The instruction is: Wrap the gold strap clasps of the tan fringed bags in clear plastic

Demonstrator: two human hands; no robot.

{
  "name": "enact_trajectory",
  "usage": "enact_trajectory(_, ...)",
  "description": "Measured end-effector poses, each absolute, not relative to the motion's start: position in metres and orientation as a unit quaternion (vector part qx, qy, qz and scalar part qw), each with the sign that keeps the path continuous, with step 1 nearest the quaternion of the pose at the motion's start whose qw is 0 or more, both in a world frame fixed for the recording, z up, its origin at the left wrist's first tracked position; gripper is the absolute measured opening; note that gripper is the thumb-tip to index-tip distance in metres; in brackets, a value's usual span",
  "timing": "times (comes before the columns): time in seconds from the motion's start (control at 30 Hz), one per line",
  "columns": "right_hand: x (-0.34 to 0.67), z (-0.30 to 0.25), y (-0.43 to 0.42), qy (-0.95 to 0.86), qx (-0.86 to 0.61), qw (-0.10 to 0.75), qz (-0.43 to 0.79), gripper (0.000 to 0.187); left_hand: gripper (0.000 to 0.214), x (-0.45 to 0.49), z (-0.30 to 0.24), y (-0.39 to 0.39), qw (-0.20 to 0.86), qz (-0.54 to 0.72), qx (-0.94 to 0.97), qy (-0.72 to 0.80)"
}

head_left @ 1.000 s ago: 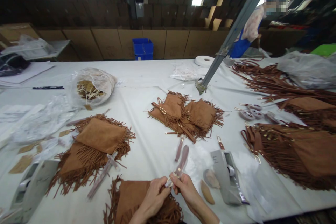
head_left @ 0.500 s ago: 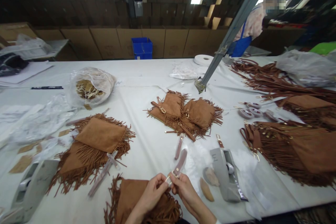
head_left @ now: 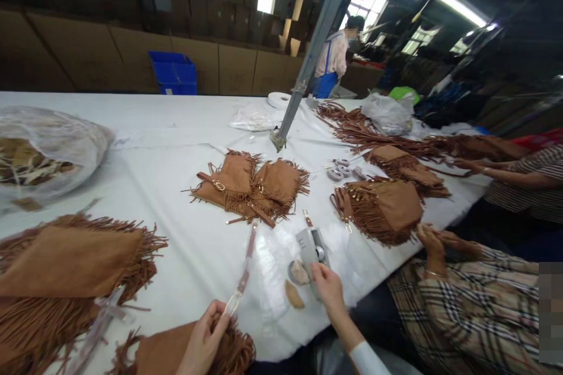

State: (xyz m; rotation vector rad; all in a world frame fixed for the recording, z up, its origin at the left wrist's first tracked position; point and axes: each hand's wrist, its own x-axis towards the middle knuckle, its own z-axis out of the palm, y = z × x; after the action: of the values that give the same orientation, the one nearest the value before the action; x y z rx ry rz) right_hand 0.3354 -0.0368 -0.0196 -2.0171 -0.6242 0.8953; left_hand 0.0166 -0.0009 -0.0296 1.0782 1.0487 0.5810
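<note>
Strap: brown (head_left: 243,280), seemingly film-wrapped, with a gold clasp (head_left: 233,303); it ran from your left hand (head_left: 204,337) toward the fringed bags (head_left: 277,181) on the table (head_left: 197,258).
Left fingers: pinched the clasp.
Right hand: at the grey tape dispenser (head_left: 313,246); whether its fingers gripped anything, you couldn't tell.
Nearby: clear plastic (head_left: 271,272) beside the strap.
Change: your hands, together half a second earlier, had parted.

- Brown fringed suede-like bags (head_left: 240,176) lay midway across the white-covered table (head_left: 176,129).
- A bulging clear plastic bag (head_left: 85,136) sat to their left.
- Before them, a grey angular tape dispenser (head_left: 307,242) stood right of a plastic-wrapped brown strap (head_left: 245,276).
- Behind the table stood a blue rectangular plastic bin (head_left: 173,73).
</note>
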Motion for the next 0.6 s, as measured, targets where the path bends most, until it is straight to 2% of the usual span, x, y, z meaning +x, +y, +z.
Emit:
enact_trajectory(0.1,0.399,-0.017,-0.06,-0.214,-0.86,0.367,0.284,0.042,0.039,0.02,-0.027,0.0,0.696,0.265,0.482,0.461)
enact_trajectory(0.23,0.421,-0.03,-0.078,-0.205,-0.869,0.328,0.31,0.042,0.037,0.022,-0.032,-0.001,0.704,0.261,0.476,0.458)
enact_trajectory(0.43,0.415,-0.042,-0.082,-0.209,-0.85,0.344,0.34,0.044,0.04,0.019,-0.035,-0.003,0.701,0.256,0.47,0.472)
enact_trajectory(0.6,0.425,-0.041,-0.096,-0.192,-0.857,0.368,0.305,0.048,0.04,0.021,-0.031,-0.004,0.685,0.263,0.48,0.482)
